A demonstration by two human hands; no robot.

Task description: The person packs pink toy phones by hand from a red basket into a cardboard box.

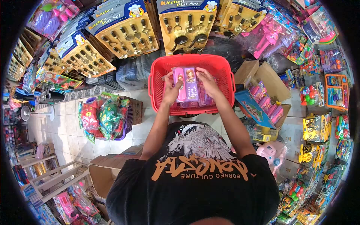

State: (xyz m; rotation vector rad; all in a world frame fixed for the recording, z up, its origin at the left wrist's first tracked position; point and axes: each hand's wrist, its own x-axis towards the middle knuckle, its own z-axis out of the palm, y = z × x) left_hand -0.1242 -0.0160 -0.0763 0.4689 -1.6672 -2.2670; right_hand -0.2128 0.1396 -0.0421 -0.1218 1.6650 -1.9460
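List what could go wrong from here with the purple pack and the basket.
- Slip: the left hand has its thumb over the purple pack, with the right hand at its right edge. If the grip loosens, it could drop onto the other packs beneath.
- Knock: a Kitchen Play Set card sits close behind the red basket; pushing the basket might bump it.

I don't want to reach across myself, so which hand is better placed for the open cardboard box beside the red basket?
Probably your right hand: it's nearer the cardboard box, while your left hand grips the purple case from the far side.
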